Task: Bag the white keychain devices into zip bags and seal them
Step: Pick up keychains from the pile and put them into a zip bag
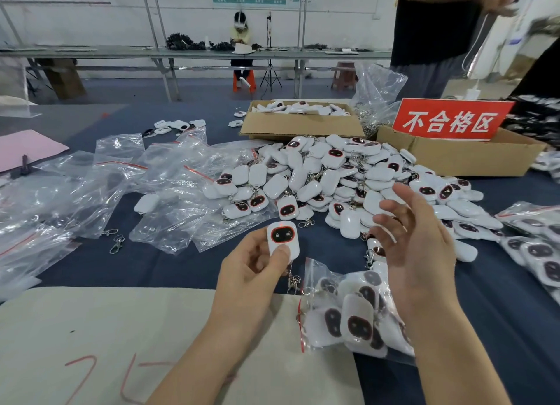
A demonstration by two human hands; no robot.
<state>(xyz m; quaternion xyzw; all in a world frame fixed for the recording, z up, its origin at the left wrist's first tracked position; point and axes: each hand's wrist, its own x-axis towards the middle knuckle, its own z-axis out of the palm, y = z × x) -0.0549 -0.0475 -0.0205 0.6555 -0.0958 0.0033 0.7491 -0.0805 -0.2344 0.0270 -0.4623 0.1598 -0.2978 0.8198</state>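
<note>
Keychain device [283, 241] clamped in my left hand [248, 271], lit up.
My right hand [416, 238] hovers, fingers apart; I'd slip it into the part-filled bag [348, 316].

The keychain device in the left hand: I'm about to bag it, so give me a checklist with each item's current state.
1. Keychain device gripped in left hand: ok.
2. Its screen lit, red ring showing: ok.
3. Right hand free, open above the pile: ok.
4. Part-filled zip bag within reach: ok.
5. That bag's mouth open: cannot tell.
6. Empty bags available at left: ok.
</note>
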